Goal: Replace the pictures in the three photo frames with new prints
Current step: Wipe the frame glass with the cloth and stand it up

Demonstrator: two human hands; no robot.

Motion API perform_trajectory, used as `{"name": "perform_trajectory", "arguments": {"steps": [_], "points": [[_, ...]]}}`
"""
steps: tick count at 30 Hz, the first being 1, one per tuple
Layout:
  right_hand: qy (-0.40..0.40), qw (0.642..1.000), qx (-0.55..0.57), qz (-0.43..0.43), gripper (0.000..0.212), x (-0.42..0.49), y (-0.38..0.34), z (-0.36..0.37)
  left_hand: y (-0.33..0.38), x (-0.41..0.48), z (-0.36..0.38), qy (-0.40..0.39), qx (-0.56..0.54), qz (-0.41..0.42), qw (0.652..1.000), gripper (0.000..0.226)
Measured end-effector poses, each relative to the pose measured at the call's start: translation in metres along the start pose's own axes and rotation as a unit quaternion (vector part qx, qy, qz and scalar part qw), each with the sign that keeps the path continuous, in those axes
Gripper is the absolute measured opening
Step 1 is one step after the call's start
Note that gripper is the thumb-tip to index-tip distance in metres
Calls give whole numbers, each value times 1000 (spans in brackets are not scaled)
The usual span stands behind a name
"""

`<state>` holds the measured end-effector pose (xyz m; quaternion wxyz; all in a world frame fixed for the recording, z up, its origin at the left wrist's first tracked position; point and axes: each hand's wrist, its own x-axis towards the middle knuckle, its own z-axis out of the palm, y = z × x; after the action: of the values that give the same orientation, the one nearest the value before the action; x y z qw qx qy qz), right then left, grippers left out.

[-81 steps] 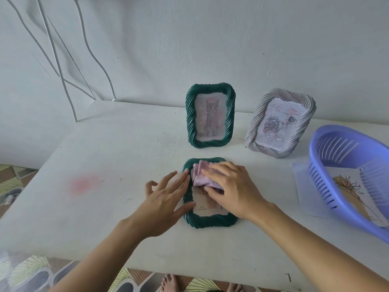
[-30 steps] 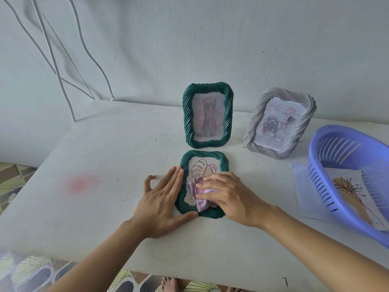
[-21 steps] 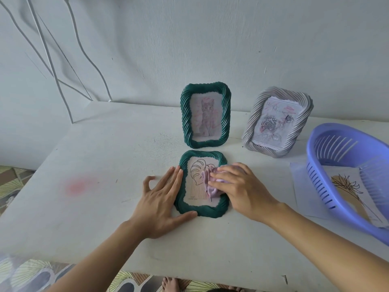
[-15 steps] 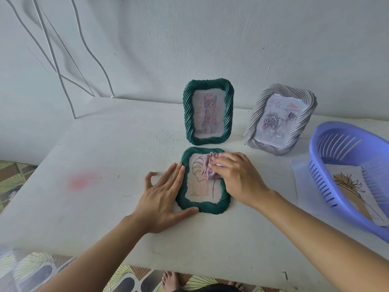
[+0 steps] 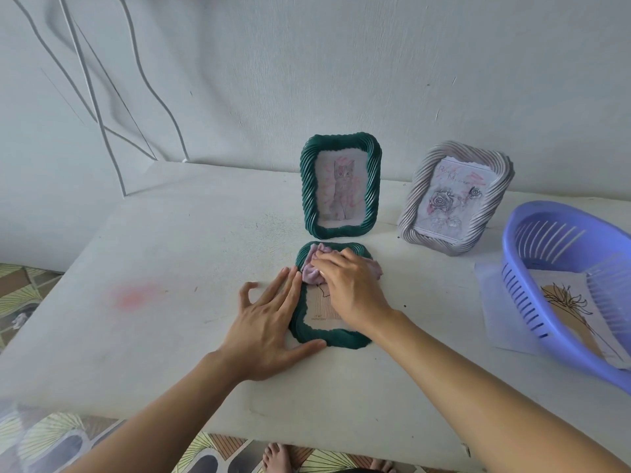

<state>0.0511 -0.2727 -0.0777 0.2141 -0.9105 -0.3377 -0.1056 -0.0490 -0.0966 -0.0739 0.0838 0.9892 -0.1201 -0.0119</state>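
Observation:
A dark green photo frame (image 5: 326,337) lies flat on the white table (image 5: 164,278), holding a leaf line-drawing print. My right hand (image 5: 348,285) presses a crumpled pink cloth (image 5: 312,269) onto the upper part of its glass. My left hand (image 5: 269,324) lies flat with straight fingers against the frame's left edge. Behind it a second green frame (image 5: 340,190) with a cat picture stands upright. A grey frame (image 5: 454,196) with a rose drawing stands to its right, leaning back.
A purple slotted plastic basket (image 5: 546,302) sits at the right edge on a sheet of paper (image 5: 495,302), with a flower print (image 5: 570,302) inside. White cables (image 5: 102,107) hang down the wall at the back left. Bare toes (image 5: 276,455) show below the table's front edge.
My right hand has slid the pink cloth over the lying frame's glass, from its lower part up its right side to the top. My left hand stays flat beside the frame.

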Motion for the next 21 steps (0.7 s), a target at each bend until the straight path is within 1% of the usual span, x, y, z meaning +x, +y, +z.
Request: {"name": "perform_trajectory", "arguments": {"steps": [3, 8, 11, 14, 18, 21], "points": [[-40, 998, 42, -34, 39, -6, 6, -8, 0, 0, 0, 6, 0, -3, 1000, 105], [-91, 985, 82, -119, 30, -32, 12, -20, 0, 0, 3, 22, -6, -8, 1000, 105], [-112, 978, 85, -152, 31, -51, 17, -25, -1, 0, 3, 15, -6, -10, 1000, 108], [-121, 978, 47, -165, 37, -60, 25, -30, -2, 0, 3, 12, -3, -9, 1000, 110], [-119, 980, 15, -158, 42, -61, 37, -36, -2, 0, 3, 7, -7, -8, 1000, 109], [-94, 986, -7, -139, 42, -57, 40, -38, -2, 1, 2, 4, -9, -7, 1000, 109]]}}
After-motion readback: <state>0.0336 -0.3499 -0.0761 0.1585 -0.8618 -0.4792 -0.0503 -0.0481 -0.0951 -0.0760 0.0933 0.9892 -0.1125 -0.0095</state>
